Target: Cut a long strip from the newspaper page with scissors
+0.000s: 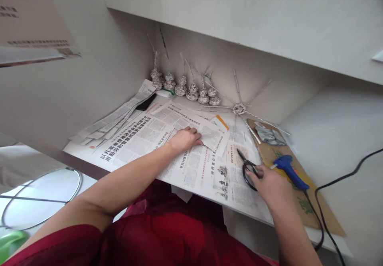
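The person sits at a white desk [302,234] that is covered with newspaper, and the step in hand seems to be the taking up of the scissors [247,169] while the paper is kept flat. The left hand [184,139] lies open, palm down, on the newspaper [155,136], with the fingers spread over a smaller loose sheet [214,137] that rests on top of it; it presses and grips nothing. The right hand [269,184] is at the near right part of the desk, and its fingers are touching the black handle rings of the scissors, but I cannot tell if a finger is already through a ring, so the hand looks half curled and not yet closed on them. The scissors lie flat on the newspaper with the blades pointing away from the person, toward the back wall, and they are between the two hands, much closer to the right one. Just beside the right hand, on a brown cardboard sheet [320,214], lies a blue glue gun [289,169] with a black cable [344,178]. At the back stands a row of small rolled paper figures [185,88]. I judge that the next move needs a firm hold in the rings and a lift clear of the paper, while the left hand keeps the sheet from sliding.
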Demonstrator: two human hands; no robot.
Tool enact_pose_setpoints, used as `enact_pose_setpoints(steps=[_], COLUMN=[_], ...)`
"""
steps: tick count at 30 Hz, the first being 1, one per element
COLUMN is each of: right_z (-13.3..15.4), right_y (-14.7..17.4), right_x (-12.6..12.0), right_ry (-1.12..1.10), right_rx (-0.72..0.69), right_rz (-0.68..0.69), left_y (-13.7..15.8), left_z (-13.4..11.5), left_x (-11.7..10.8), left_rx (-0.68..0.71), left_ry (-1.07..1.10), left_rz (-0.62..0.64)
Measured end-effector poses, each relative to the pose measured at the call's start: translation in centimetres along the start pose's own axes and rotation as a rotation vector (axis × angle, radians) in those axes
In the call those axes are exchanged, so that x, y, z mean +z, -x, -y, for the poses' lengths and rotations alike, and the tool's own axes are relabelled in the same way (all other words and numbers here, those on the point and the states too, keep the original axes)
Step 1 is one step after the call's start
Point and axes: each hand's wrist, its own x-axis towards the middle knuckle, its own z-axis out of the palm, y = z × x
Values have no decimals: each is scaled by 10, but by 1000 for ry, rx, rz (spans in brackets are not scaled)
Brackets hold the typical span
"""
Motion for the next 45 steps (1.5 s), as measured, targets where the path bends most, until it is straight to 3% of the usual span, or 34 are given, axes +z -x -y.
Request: enact_pose_setpoints(steps=[4, 6, 8, 11, 14, 17, 24, 29, 33, 36, 38, 42, 45], right_z=[9, 28, 55, 101, 132, 144, 136, 126, 114, 100, 87, 65, 56], right_y=[-7, -10, -14, -25, -40, -51, -49, -46, -36, -18, -1, 35, 52], right_x=[-6, -8, -6, 2, 14, 21, 25, 25, 21, 21, 23, 28, 28], right_ry=[-10, -65, -152, -170, -152, -132, -134, -162, -207, -242, -268, -300, -289], right_rx=[-36, -165, -385, -594, -645, -649, -623, -592, -619, -669, -715, -797, -790], right_rz=[-148, -223, -305, -255, -222, -214, -225, -237, -246, -245, -256, -336, -306], left_y=[0, 0, -1, -1, -1, 0, 1, 2, 12, 35, 59, 115, 145], left_z=[0, 0, 0, 0, 1, 3, 9, 22, 37, 41, 37, 24, 17], left_x=[0, 2, 3, 3, 4, 5, 7, 4, -11, -27, -33, -32, -27], left_rx=[-9, -2, 0, -5, -5, 13, 22, -98, -156, -82, 47, 153, 170], left_ry=[1, 3, 5, 4, 7, 25, 63, -56, -123, -184, -199, -133, -57], left_rz=[-3, -8, -19, -25, -22, -36, -142, -180, -190, -163, -120, -129, -163])
